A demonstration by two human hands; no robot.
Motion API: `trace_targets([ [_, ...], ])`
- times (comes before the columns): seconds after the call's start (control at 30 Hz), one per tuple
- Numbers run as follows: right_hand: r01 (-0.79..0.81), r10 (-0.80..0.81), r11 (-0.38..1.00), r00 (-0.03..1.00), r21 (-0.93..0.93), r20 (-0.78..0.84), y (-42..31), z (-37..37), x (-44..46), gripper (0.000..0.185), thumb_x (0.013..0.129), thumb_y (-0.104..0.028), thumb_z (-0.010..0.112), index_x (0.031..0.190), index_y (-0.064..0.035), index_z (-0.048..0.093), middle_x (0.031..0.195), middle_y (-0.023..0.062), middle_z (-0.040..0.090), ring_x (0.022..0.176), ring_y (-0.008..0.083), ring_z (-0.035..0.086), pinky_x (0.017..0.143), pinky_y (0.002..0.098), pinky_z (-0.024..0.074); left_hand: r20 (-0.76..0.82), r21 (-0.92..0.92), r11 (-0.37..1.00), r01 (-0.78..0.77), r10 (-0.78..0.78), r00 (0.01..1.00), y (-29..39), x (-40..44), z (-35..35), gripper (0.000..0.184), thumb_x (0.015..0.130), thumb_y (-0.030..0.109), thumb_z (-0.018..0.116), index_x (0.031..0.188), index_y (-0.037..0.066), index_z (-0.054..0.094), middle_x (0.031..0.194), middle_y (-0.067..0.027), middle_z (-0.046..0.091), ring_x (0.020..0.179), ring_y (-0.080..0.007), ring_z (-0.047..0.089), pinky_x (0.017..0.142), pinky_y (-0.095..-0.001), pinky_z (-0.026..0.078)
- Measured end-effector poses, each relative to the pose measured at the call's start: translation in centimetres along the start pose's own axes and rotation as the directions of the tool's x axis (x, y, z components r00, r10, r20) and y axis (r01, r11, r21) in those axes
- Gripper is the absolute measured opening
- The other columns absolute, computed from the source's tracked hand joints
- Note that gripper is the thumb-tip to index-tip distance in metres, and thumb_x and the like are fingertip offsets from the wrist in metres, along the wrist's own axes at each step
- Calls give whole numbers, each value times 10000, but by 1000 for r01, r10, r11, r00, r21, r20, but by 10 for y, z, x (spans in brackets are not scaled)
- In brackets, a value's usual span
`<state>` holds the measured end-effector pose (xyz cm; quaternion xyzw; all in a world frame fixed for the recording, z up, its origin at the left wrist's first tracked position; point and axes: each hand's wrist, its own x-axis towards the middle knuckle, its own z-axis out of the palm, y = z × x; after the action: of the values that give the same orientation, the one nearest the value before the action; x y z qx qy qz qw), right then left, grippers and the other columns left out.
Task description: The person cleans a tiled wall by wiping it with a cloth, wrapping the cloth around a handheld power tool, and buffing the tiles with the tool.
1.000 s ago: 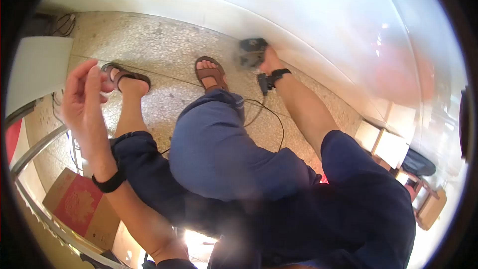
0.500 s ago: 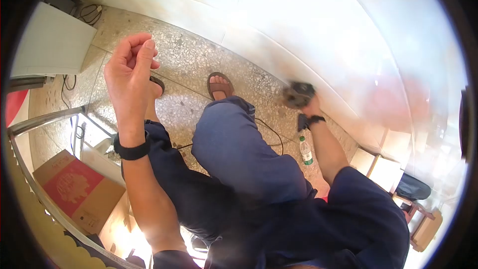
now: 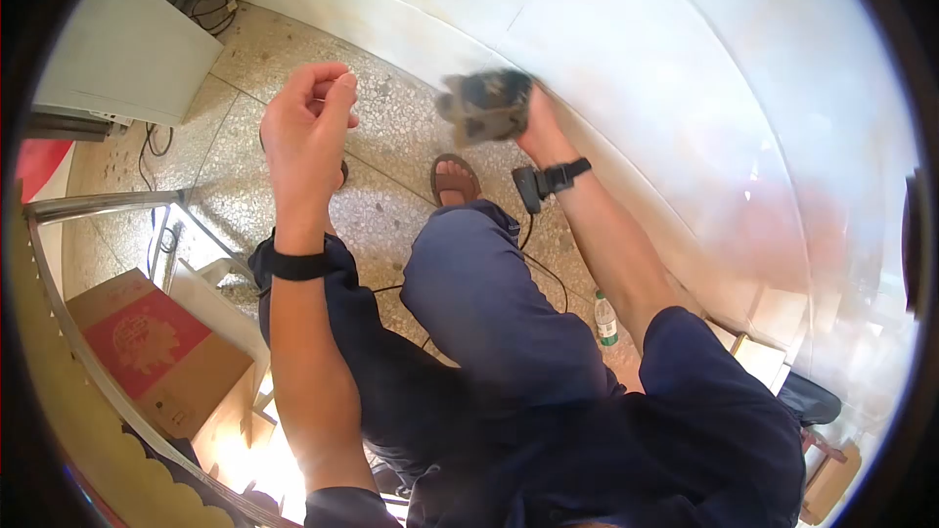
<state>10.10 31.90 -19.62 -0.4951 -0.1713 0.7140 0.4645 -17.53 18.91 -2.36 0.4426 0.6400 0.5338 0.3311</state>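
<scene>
My left hand (image 3: 305,132) is raised over the floor, its fingers curled in and the thumb lying close to the index finger. Nothing shows between them. Near the foot of the wall, my right hand (image 3: 541,125) grips a soft-looking black and grey-brown object (image 3: 487,106) with lobed ends. Motion blurs this object, so its exact kind cannot be told, and it covers most of my right fingers. A black strap with a small dark box (image 3: 533,189) sits on my right wrist; a plain black band (image 3: 299,265) circles the left.
A pale wall (image 3: 626,78) curves along the right side. The speckled floor (image 3: 381,98) carries a dark cable (image 3: 553,274) and a green-labelled bottle (image 3: 606,321). A cardboard box (image 3: 161,347), metal rail (image 3: 103,205) and white cabinet (image 3: 127,44) stand on the left.
My right hand has swung left and forward along the wall with the black and grey-brown object. The left hand keeps its curled pose, while the whole view has shifted slightly.
</scene>
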Motion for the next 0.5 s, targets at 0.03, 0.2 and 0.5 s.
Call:
trace_targets([
  [0.03, 59, -56, 996, 998, -68, 40, -11, 29, -3, 384, 1101, -355, 457, 1165, -56, 691, 1108, 28, 732, 1001, 207, 691, 910, 393, 574, -9, -6, 1000, -7, 7, 1000, -1, 2, 3, 231, 1004, 186, 682, 1136, -2, 707, 896, -50, 701, 720, -103, 647, 625, -232, 485],
  [0.2, 614, -474, -420, 479, -668, 739, -99, 103, -91, 405, 968, -204, 647, 1351, -73, 636, 1205, 112, 663, 999, 304, 702, 875, 396, 587, 5, -20, 999, -46, 47, 999, -6, 5, 16, 222, 989, 168, 686, 1110, -16, 709, 884, -48, 699, 704, -104, 645, 630, -240, 503],
  [0.5, 280, -101, -928, 449, -247, 888, -128, 59, -114, 413, 869, -112, 687, 1265, -4, 644, 1128, 139, 609, 856, 288, 731, 661, 374, 628, 17, -14, 999, -49, 49, 999, 7, 1, 18, 238, 970, 171, 690, 1086, -36, 711, 851, -60, 701, 688, -111, 656, 620, -245, 515],
])
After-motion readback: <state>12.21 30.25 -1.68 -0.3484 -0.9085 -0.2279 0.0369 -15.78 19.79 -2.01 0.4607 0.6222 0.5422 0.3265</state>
